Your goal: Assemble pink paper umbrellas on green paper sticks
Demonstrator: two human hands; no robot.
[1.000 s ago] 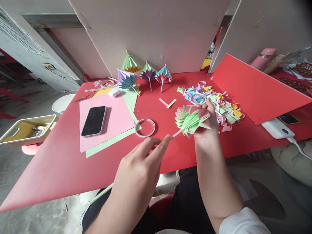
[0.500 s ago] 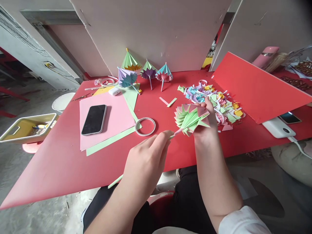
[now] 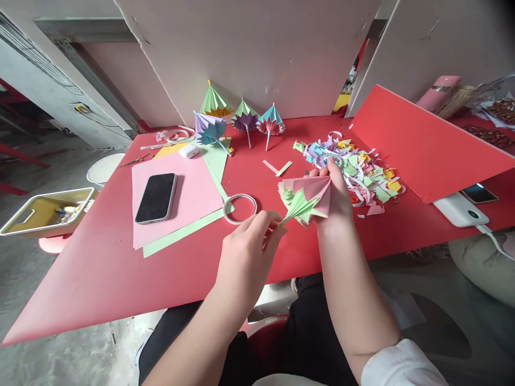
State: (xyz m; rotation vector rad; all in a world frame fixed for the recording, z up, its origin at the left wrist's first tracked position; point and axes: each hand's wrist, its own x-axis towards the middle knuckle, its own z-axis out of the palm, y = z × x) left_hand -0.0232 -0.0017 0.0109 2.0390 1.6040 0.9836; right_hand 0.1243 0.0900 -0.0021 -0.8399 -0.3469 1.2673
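Between my hands is a pleated paper umbrella [image 3: 298, 203], pink outside with light green folds inside. My right hand [image 3: 336, 195] cups its pink canopy from behind and the right, fingers partly hidden by the paper. The fingers of my left hand [image 3: 253, 241] are closed at the narrow green end, where the folds gather. Any stick inside that grip is hidden by the hand. A roll of white tape [image 3: 240, 208] lies just beyond my left hand. Paper scraps in several colours [image 3: 362, 169] are heaped past my right hand.
Several finished paper umbrellas [image 3: 243, 119] stand at the back of the red table [image 3: 100, 268]. A black phone [image 3: 156, 198] rests on pink paper [image 3: 193, 187] at left. A red board [image 3: 422, 139] leans at right, near a white power bank [image 3: 462, 209].
My right hand and the canopy have shifted a little left, and the canopy has turned to show more pink. The green stick end below my left wrist is no longer visible.
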